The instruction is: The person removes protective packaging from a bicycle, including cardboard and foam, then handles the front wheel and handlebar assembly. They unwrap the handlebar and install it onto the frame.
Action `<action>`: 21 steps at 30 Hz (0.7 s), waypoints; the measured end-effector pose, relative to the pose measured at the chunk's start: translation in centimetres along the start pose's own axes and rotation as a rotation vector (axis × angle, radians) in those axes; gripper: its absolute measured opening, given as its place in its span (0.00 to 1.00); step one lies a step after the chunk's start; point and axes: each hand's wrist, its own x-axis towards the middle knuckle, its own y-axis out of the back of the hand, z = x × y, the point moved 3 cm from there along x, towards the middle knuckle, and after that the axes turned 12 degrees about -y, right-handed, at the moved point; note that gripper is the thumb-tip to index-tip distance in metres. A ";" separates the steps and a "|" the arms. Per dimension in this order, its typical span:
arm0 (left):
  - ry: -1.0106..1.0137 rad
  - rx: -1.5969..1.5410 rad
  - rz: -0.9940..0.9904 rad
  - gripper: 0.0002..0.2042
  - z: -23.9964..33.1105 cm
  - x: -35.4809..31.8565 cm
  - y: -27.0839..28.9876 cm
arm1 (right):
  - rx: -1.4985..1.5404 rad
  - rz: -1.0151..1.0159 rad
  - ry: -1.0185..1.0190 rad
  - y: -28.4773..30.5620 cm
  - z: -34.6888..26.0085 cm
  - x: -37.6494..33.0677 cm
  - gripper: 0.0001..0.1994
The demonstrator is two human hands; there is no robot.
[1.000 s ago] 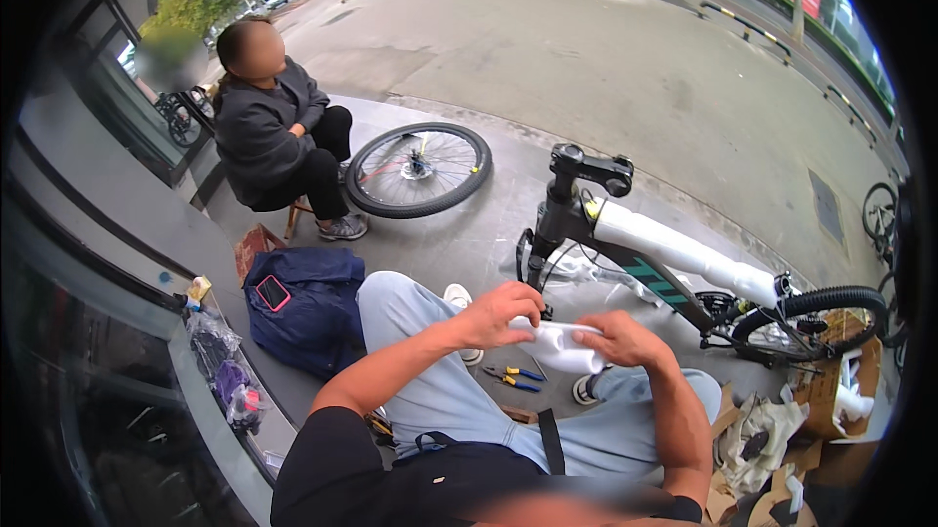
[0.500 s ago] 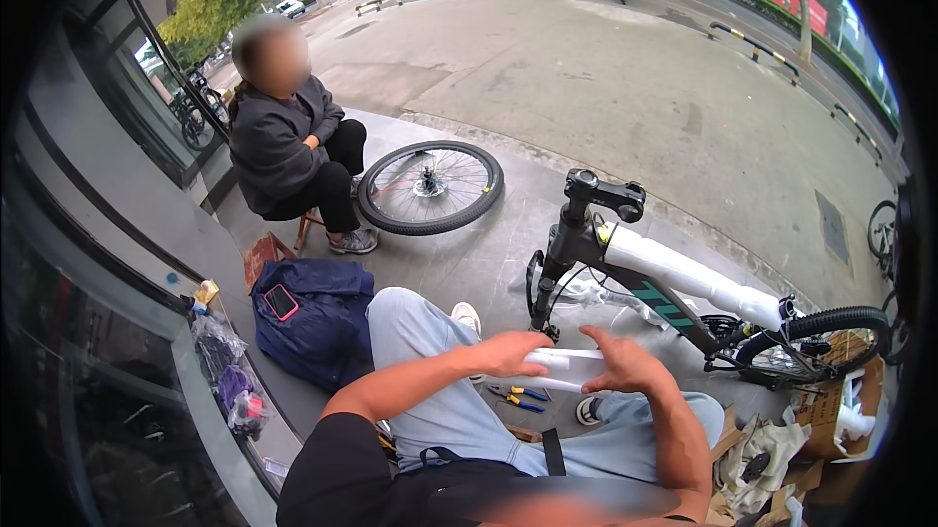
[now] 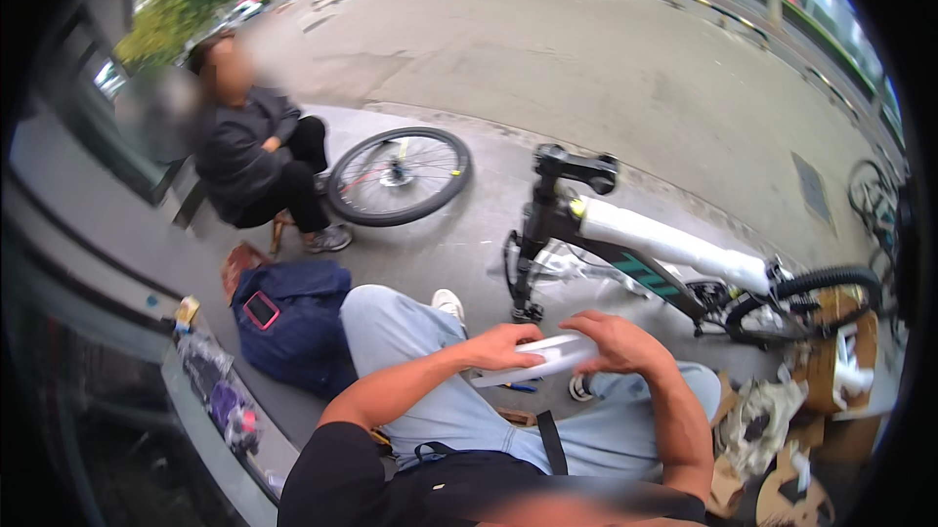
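Above my lap, my left hand (image 3: 507, 346) and my right hand (image 3: 618, 342) grip a flat, folded white piece (image 3: 547, 355) from its two ends. Motion smears it, so I cannot tell whether it is paper, foam or plastic. Thumbs and fingers of both hands close around its edges. Just beyond my hands stands a black bicycle frame (image 3: 640, 271) with white wrapping (image 3: 674, 246) along its tube, its rear wheel (image 3: 803, 303) on and no wheel at the fork (image 3: 525, 283). Blue-handled pliers (image 3: 519, 386) lie partly hidden beneath the white piece.
A loose bicycle wheel (image 3: 399, 178) lies on the paving beside a seated person (image 3: 249, 151). To my left, a pink-edged phone (image 3: 261, 310) rests on a dark blue jacket (image 3: 293, 337). Cardboard (image 3: 796, 498) and a box (image 3: 826, 366) with packing crowd my right side.
The view has shifted, sliding the surroundings left. Between my hands the white piece has tilted, its right end higher, and it now looks flatter. My right-hand fingers curl further over it.
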 end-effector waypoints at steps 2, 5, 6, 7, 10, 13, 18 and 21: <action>0.155 -0.220 -0.024 0.21 -0.4 0.2 0.0 | 0.002 -0.036 -0.068 -0.6 0.8 0.3 0.31; 0.192 -0.336 -0.168 0.35 -0.2 0.0 1.2 | -0.003 -0.005 -0.111 0.8 1.7 -0.2 0.25; 0.119 -0.208 -0.230 0.40 0.2 -0.1 1.9 | 0.053 0.041 -0.070 1.9 1.7 -1.0 0.25; 0.086 -0.157 -0.253 0.41 0.4 -0.4 2.9 | 0.092 0.033 -0.094 2.9 1.8 -1.8 0.25; 0.135 -0.736 0.068 0.43 1.0 -2.0 6.2 | 0.270 0.160 -0.158 7.3 3.6 -7.0 0.27; -0.031 -0.760 0.284 0.42 1.5 -2.8 8.4 | 0.676 0.554 -0.149 9.4 7.7 -15.7 0.31; 0.217 -0.625 0.229 0.28 0.7 -2.7 6.9 | 1.495 1.552 0.281 0.7 19.3 -28.8 0.27; 0.272 -0.403 0.037 0.26 0.3 -2.3 5.0 | 1.384 1.750 -0.408 -10.2 24.5 -32.6 0.22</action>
